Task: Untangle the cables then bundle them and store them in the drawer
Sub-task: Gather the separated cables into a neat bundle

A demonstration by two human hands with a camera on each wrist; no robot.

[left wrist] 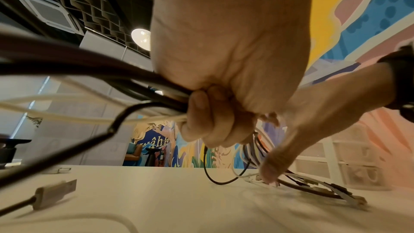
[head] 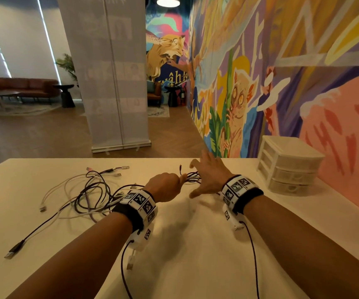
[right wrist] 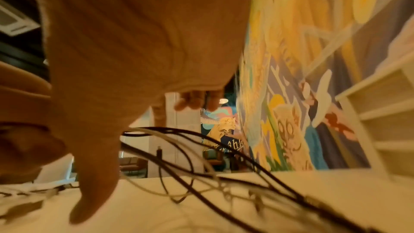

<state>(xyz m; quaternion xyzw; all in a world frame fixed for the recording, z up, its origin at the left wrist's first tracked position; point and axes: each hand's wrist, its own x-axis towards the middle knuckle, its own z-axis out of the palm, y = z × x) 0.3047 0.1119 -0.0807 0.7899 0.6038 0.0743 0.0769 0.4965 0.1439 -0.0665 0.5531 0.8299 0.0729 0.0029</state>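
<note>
Cables in your left grip, drawers shut by the wall.

Your left hand (head: 166,184) is fisted tight round a bunch of dark and white cables (left wrist: 143,95); their looped ends spill past your knuckles onto the counter (head: 191,244). Your right hand (head: 212,176) is spread flat with fingers straight, holding nothing, its thumb tip down among those looped ends. More cables sprawl tangled (head: 92,190) on the counter to your left. The white drawer unit (head: 288,167) stands at the counter's far right against the mural; its three drawers are closed, and you cannot tell what is inside.
</note>
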